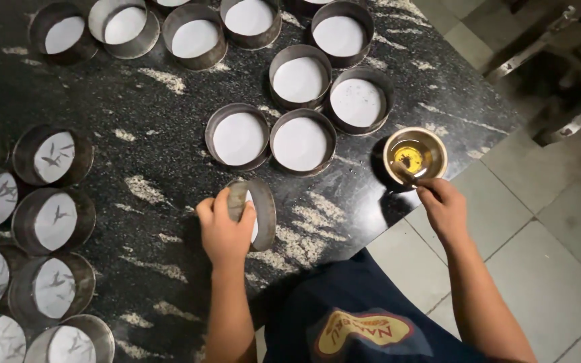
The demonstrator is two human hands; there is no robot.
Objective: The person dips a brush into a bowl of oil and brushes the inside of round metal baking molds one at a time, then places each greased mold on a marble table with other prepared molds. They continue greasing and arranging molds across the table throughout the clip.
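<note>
A black speckled worktop [169, 134] is filling the frame's left, pale floor tiles [546, 269] lying at right. The left hand [224, 228] is gripping a tilted round tin [253, 212]. The right hand [444, 205] is holding a brush [405, 173] in the oil bowl [415, 156].

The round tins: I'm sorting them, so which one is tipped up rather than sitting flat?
The tin gripped in the left hand, near the table's front edge; every other tin sits flat, open side up.

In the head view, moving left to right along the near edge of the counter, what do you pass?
Brushed paper-lined tins → left hand → tilted round tin it grips → small bowl of yellow oil → right hand dipping a brush.
</note>
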